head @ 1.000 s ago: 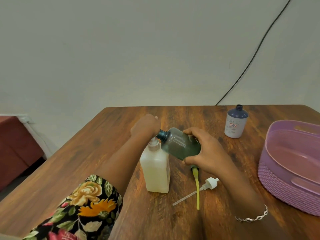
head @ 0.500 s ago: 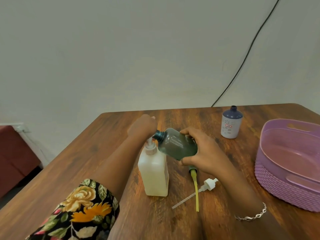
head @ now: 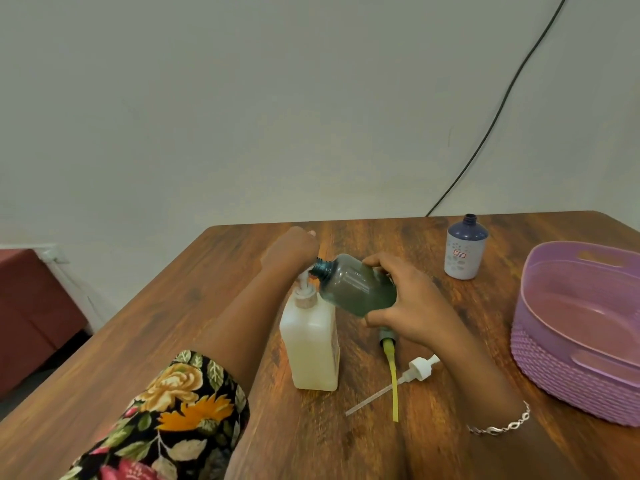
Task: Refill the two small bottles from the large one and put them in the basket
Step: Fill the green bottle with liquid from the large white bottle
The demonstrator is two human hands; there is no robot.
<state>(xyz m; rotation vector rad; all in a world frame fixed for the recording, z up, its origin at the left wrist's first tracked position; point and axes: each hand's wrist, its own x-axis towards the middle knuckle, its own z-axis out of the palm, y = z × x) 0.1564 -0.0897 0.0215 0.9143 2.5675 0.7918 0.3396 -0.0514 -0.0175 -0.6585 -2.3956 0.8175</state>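
Observation:
The large cream-white bottle point(head: 310, 344) stands upright on the wooden table point(head: 180, 323) with a pump on its neck. My left hand point(head: 290, 252) is closed over the pump head. My right hand point(head: 403, 299) holds a small dark teal bottle point(head: 353, 284) tilted on its side, its open neck right at the pump's spout. The second small bottle point(head: 464, 251), white with a dark blue top and no cap, stands upright at the back right. The purple basket point(head: 533, 344) sits at the right edge with nothing in it.
Two loose pump parts lie in front of my right hand: a white pump head with a clear tube point(head: 408, 375) and a dark one with a yellow tube point(head: 391, 368). A black cable point(head: 495, 116) runs down the wall behind the table. A red-brown seat point(head: 31, 317) is at the left.
Both hands and the bottles keep the same hold. The pump head looks slightly higher under my left hand, and the view has shifted a little.

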